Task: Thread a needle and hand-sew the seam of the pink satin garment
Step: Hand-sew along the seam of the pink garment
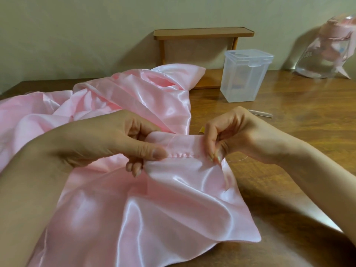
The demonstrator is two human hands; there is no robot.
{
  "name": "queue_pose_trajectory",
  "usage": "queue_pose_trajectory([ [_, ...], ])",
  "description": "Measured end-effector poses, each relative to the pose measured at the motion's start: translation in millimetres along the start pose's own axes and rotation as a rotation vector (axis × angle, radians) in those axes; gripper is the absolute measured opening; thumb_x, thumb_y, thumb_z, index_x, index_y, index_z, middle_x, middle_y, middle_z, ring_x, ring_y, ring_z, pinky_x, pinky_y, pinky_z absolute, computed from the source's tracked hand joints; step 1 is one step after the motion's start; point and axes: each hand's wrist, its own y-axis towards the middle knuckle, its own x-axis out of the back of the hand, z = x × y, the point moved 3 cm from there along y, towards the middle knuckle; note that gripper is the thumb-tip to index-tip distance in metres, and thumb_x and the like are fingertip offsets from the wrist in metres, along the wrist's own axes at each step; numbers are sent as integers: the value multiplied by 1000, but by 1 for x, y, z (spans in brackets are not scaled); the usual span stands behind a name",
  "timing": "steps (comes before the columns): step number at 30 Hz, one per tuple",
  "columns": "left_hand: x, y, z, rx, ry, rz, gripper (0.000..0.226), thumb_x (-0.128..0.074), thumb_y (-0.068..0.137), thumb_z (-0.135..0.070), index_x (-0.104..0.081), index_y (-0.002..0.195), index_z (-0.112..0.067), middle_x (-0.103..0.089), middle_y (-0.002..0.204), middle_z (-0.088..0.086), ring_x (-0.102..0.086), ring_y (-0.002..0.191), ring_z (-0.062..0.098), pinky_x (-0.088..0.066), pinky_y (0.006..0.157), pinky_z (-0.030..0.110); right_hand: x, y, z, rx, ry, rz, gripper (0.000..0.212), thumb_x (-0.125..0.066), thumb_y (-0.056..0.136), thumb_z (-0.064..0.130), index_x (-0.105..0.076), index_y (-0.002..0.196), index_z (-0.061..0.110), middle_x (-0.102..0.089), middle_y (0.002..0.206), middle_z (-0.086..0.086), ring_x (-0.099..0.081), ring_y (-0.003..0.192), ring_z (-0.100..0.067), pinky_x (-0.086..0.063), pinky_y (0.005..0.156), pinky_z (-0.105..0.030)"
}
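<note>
The pink satin garment (146, 205) spreads over the wooden table from the far left to the near middle. A folded seam (181, 155) with a short row of stitches runs between my two hands. My left hand (123, 139) pinches the fabric at the seam's left end, thumb on top. At the seam's right end, my right hand (227, 135) pinches the fabric with curled fingers. A thin thread (238, 160) trails out to the right from under those fingers. No needle can be made out.
A clear plastic lidded box (244, 76) stands behind the hands on the wooden table (300, 116). A small brown wooden shelf (202, 35) leans at the wall. A clear bottle with pink ribbon (323, 54) sits far right. A thin clear tool (260, 113) lies near the box.
</note>
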Motion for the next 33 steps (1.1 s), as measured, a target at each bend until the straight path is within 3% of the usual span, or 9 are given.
queue_pose_trajectory([
  [2, 0, 1, -1, 11, 34, -24, 18, -85, 57, -8, -74, 60, -22, -61, 52, 1, -55, 40, 8, -44, 43, 15, 0, 0, 0, -8, -28, 0, 28, -60, 67, -14, -67, 60, 13, -62, 57, 2, -57, 55, -6, -47, 56, -15],
  [5, 2, 0, 0, 17, 15, -78, 7, -76, 63, -14, -75, 64, -20, -61, 51, 2, -55, 39, 8, -44, 41, 15, 1, 0, 0, 6, -25, -45, 29, -63, 65, -12, -69, 59, 16, -63, 58, 4, -58, 55, -4, -47, 57, -14],
  [8, 7, -2, 3, 7, 4, -175, 28, -82, 61, -16, -71, 80, 1, -54, 43, 2, -47, 32, 6, -36, 35, 13, 4, 1, -3, 34, 14, -132, 21, -67, 66, -6, -71, 62, 14, -67, 63, 1, -61, 61, -5, -48, 61, -15],
  [13, -1, -1, 0, 1, -18, -230, 26, -74, 67, -15, -69, 86, 3, -44, 32, 0, -33, 24, 2, -23, 30, 9, 4, 2, -3, 3, 50, -261, 7, -75, 61, 4, -70, 62, 8, -69, 66, -4, -66, 65, -11, -52, 63, -19],
  [17, -3, 2, -2, 45, 34, -256, 45, -78, 63, -7, -61, 97, 16, -49, 34, 1, -37, 25, 1, -22, 28, 8, 4, 1, 2, -26, 0, -295, 8, -75, 57, 1, -68, 57, 5, -69, 64, -8, -66, 63, -14, -54, 62, -21],
  [21, -1, 1, -3, 93, 91, -293, 34, -64, 67, -17, -62, 85, 11, -53, 42, -1, -42, 27, 3, -24, 31, 8, 9, -1, 7, -59, -48, -279, 14, -77, 56, -1, -68, 54, 9, -68, 60, -3, -64, 58, -10, -52, 57, -19],
  [24, -2, 3, -2, 122, 145, -351, 17, -70, 79, -3, -59, 77, 10, -52, 41, 0, -44, 28, 5, -26, 32, 10, 12, -4, 11, -73, -76, -286, 8, -73, 57, 1, -67, 55, 5, -68, 59, -3, -64, 57, -9, -51, 56, -17],
  [28, -1, 6, 1, 95, 256, -481, 25, -63, 80, 1, -43, 70, 13, -45, 36, 1, -48, 29, 7, -32, 34, 13, 15, -7, 15, -88, -123, -308, 8, -72, 58, 1, -65, 61, -1, -70, 64, -6, -67, 61, -11, -53, 60, -18],
  [33, -5, 8, -2, 29, 207, -474, 26, -72, 76, -13, -64, 84, 10, -54, 48, 13, -47, 28, 9, -32, 33, 13, 14, -7, 12, -124, -141, -263, 12, -75, 60, 7, -68, 68, 0, -70, 70, -11, -67, 67, -15, -54, 63, -21],
])
